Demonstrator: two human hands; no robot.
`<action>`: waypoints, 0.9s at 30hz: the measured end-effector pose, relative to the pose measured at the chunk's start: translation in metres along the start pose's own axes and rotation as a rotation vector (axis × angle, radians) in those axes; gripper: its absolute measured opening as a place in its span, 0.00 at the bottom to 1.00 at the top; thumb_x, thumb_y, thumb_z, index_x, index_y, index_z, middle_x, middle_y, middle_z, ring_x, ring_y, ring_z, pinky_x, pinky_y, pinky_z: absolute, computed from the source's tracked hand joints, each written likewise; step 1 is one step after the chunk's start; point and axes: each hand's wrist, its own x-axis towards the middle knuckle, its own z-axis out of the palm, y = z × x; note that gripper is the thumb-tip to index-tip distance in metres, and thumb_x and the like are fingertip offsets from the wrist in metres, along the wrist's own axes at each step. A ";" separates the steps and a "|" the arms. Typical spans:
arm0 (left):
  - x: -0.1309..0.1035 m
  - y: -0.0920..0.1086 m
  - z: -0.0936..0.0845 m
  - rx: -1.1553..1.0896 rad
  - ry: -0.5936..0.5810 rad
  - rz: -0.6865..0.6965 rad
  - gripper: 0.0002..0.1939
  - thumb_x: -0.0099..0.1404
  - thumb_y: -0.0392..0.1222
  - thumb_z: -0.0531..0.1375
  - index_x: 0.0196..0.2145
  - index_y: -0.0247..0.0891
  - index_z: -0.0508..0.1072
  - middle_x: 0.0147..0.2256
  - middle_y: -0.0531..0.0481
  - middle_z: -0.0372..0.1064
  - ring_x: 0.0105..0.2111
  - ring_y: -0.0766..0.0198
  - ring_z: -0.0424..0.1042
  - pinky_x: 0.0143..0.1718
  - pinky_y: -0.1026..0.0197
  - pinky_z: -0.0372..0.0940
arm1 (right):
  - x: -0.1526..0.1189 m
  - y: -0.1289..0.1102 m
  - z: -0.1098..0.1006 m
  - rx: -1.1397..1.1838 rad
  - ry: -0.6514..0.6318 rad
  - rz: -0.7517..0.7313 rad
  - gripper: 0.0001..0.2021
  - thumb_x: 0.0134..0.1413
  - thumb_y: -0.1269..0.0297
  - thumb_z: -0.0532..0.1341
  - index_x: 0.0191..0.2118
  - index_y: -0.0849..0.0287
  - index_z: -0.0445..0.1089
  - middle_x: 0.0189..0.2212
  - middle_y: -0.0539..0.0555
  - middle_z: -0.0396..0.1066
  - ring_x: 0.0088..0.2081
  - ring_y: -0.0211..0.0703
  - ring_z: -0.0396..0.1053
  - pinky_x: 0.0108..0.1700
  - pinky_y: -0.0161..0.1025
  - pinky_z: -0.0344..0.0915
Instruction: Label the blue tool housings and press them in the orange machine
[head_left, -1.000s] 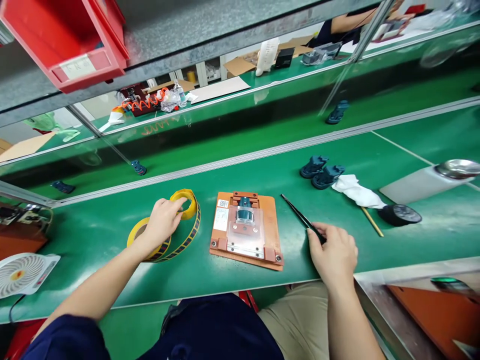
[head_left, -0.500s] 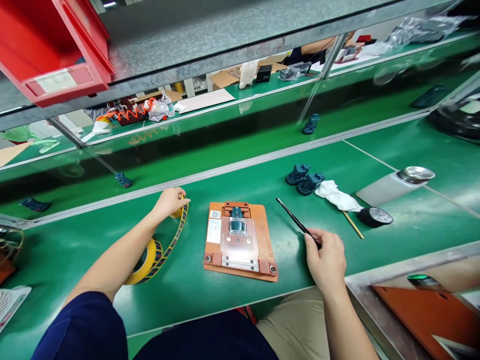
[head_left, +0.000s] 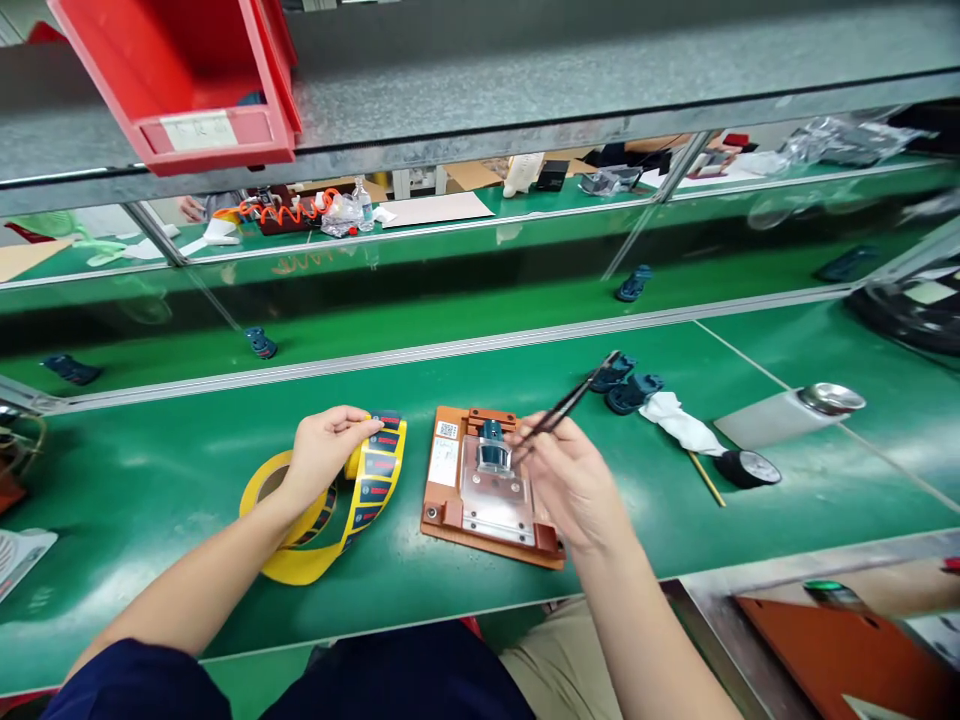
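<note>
My left hand [head_left: 330, 445] pinches the upper end of a yellow strip of dark blue labels [head_left: 377, 465], whose roll [head_left: 300, 565] rests on the green table at the left. My right hand [head_left: 574, 480] holds black tweezers [head_left: 559, 412] above the right side of an orange-brown fixture [head_left: 442, 508], the tips pointing up and to the right. A clear plate [head_left: 499, 512] lies on the fixture, and a dark teal part [head_left: 493, 433] sits under its upper end.
Two dark teal parts [head_left: 634, 392], a white cloth [head_left: 681, 422] around a stick [head_left: 707, 480], a black round object [head_left: 748, 468] and a white bottle [head_left: 772, 415] lie at the right. A red bin [head_left: 217, 135] overhangs the upper left.
My right hand has moved left with the tweezers, from the table to over the fixture. The label strip in my left hand has turned so its labels face the camera. The view has shifted slightly.
</note>
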 end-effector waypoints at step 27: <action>0.036 -0.003 0.012 0.888 -0.274 0.099 0.31 0.69 0.63 0.50 0.45 0.33 0.77 0.40 0.36 0.80 0.44 0.43 0.78 0.46 0.51 0.68 | 0.033 -0.004 0.033 -0.474 -0.154 -0.157 0.16 0.51 0.51 0.71 0.36 0.55 0.70 0.31 0.50 0.72 0.34 0.43 0.70 0.39 0.41 0.67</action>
